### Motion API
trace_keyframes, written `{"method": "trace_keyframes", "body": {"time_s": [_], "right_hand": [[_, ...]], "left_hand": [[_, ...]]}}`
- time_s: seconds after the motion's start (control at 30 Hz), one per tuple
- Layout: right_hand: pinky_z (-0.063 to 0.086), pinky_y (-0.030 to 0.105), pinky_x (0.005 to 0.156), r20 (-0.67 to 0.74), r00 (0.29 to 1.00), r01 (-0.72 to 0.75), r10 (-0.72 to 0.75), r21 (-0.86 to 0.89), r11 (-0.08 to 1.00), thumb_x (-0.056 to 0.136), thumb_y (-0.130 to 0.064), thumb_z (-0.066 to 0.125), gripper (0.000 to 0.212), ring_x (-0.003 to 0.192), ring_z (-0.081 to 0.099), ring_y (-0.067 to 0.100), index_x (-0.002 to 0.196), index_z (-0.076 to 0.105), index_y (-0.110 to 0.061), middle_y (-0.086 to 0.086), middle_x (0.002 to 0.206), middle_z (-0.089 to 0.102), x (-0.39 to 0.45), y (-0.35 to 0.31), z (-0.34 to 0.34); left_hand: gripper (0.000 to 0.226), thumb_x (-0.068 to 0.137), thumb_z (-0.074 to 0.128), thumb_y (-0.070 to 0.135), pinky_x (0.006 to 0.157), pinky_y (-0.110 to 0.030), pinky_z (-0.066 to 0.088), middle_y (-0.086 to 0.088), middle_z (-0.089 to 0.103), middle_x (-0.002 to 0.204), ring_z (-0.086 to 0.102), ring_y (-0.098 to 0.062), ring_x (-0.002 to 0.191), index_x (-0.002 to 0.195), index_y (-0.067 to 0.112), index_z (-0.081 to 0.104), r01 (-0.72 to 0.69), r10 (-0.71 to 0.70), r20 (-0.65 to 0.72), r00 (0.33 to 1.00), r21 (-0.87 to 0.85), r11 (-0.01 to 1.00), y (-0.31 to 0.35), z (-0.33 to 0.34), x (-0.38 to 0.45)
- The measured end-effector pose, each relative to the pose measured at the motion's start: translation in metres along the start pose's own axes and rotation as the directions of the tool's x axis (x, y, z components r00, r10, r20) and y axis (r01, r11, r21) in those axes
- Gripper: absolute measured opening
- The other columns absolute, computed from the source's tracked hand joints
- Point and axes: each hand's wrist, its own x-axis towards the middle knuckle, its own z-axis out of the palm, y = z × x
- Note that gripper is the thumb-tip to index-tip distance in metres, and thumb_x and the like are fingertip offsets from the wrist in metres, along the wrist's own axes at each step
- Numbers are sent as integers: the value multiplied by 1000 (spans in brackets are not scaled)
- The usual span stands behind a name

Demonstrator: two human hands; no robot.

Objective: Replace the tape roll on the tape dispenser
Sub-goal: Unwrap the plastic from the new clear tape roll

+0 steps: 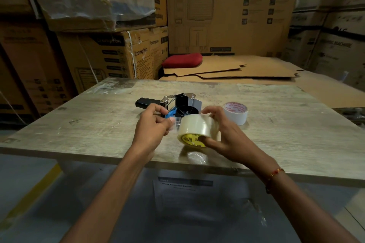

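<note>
A clear tape roll (194, 129) with a yellow printed core is held above the table by my right hand (223, 134), fingers over its top and thumb in the core. My left hand (153, 124) pinches the loose clear end of the tape just left of the roll. Behind both hands the tape dispenser (177, 104) lies on its side, black handle pointing left, its black hub bare and a blue part showing. A nearly used-up white roll (237, 112) with red print stands on the table to the right of the dispenser.
The worn wooden table (88, 124) has its front edge close to me. Flattened cardboard sheets (237, 71) and a red cushion (182, 60) lie behind it. Stacked cartons (110, 55) wall in the left, back and right.
</note>
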Motion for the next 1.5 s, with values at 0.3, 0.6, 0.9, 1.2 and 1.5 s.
{"method": "trace_keyframes", "body": {"time_s": [0.3,0.6,0.9,1.2,1.5], "right_hand": [[62,43,70,-10,979,-198,203,189,962,90,-35,72,19,77,72,18,100,69,-19,0,106,65,15,0,-20],[57,50,81,82,956,-285,283,6,959,95,-39,62,26,85,70,13,99,77,-19,-2,92,76,15,21,-17],[59,37,81,62,926,-374,372,40,926,96,-37,62,23,93,68,14,107,74,-21,-1,100,74,12,27,-9],[49,18,84,247,917,-369,313,225,902,70,-70,70,73,112,57,-5,135,44,-46,-22,128,53,-16,17,-16],[51,28,94,269,940,-248,208,124,961,65,-61,82,65,116,55,4,116,47,-40,-15,127,53,-23,16,-4]], "left_hand": [[22,83,72,-4,58,-24,51,-12,61,106,63,-17,71,98,8,61,288,-256,173,951,-190,939,-7,0,-5],[23,88,53,-12,60,-24,57,-17,72,80,66,-16,68,102,4,61,525,-379,389,839,-399,752,-16,-2,-5],[31,82,71,-8,66,-30,55,-11,68,84,65,-17,69,109,6,64,270,-239,313,919,-61,961,-28,1,-10],[10,91,67,3,58,-25,50,-7,65,76,59,-12,61,96,11,71,82,-107,223,969,115,990,-43,1,-8],[10,96,60,9,55,-28,48,-6,63,71,57,-11,55,88,12,66,69,-96,161,982,166,984,-46,3,-3]]}}
